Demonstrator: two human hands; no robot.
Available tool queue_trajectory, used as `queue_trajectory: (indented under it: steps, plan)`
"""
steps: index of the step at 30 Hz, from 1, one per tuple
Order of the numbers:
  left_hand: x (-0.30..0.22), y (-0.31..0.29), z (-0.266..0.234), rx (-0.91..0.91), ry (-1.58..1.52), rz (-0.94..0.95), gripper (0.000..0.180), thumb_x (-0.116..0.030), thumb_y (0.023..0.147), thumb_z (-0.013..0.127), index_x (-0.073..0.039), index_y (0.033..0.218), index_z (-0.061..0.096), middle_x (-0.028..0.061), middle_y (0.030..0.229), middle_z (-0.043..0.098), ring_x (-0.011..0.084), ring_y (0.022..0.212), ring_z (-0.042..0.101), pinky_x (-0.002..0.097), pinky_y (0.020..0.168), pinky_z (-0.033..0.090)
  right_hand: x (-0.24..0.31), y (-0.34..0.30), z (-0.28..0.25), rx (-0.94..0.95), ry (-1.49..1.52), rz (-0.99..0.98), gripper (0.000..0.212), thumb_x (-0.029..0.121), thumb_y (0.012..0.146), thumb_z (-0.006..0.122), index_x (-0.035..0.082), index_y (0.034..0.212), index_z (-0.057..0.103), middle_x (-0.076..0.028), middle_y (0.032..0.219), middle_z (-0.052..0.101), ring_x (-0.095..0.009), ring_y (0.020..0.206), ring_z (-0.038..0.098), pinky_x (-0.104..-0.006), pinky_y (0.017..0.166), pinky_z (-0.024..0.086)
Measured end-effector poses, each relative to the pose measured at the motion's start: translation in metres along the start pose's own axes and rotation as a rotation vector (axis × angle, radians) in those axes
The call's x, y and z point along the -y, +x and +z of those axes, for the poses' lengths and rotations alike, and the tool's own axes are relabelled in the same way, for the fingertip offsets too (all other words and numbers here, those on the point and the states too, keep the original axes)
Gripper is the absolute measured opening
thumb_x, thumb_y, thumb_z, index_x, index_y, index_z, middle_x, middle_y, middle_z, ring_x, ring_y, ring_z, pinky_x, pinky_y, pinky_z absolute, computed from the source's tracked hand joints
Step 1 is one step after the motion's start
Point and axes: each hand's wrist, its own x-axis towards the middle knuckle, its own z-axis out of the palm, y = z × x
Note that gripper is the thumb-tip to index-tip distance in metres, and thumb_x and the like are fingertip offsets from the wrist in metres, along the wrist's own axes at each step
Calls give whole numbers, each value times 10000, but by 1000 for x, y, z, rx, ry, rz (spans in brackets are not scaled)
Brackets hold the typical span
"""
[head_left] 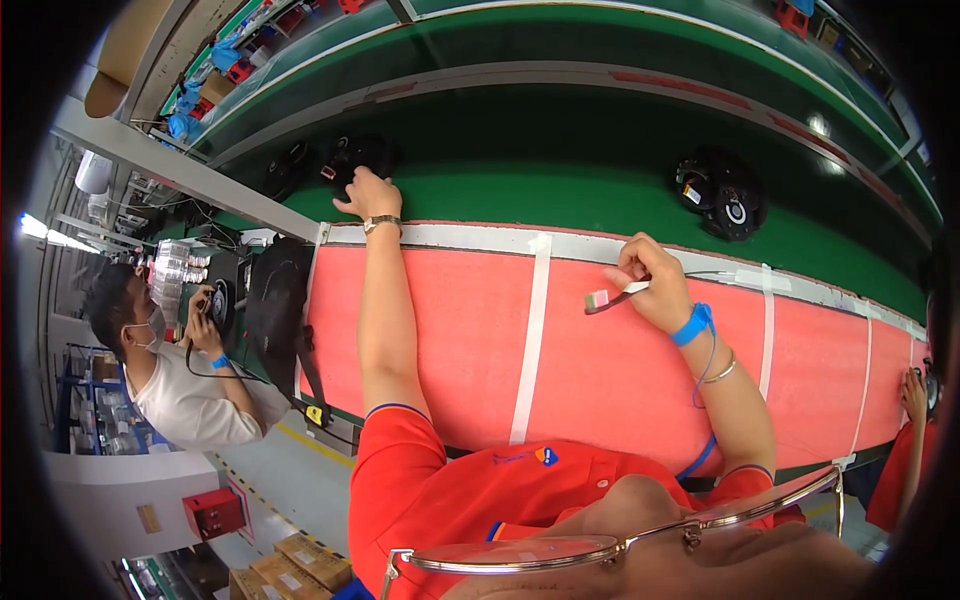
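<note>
My left hand (374,194) reaches over the far edge of the workbench to a round black device (358,154) on the green conveyor belt (540,185). Its thumb is held apart from the fingers, which are at the device's near edge; whether they touch it I cannot tell. Closer to me, my right hand (652,282) is closed around a small brush (603,300) with a thin dark handle and a pale, block-shaped head pointing left. That hand hovers over the red bench mat (460,340). A blue band with a cord circles my right wrist.
Another black device (722,195) lies on the belt at the right, and a dark one (288,172) at the far left. A grey post (235,190) slants at the left. A masked co-worker (180,370) holds a round device there; another person's hand (913,395) shows at the right edge.
</note>
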Motion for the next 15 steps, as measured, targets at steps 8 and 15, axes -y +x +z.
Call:
queue_trajectory:
  steps: [8,15]
  plan:
    - [-90,-82,-27,31,-547,602,337,-163,756,725,-97,1058,588,63,890,678,239,873,605,390,891,318,-11,2,2,-172,30,-33,131,57,813,677,8,791,557,-41,660,543,-138,556,472,-270,523,395]
    - [-133,-182,-122,603,-1143,674,404,-91,769,695,-44,1126,513,98,936,644,304,914,580,381,811,451,25,14,-15,-56,781,712,316,330,932,542,19,887,579,-31,584,548,-47,409,418,-184,345,246]
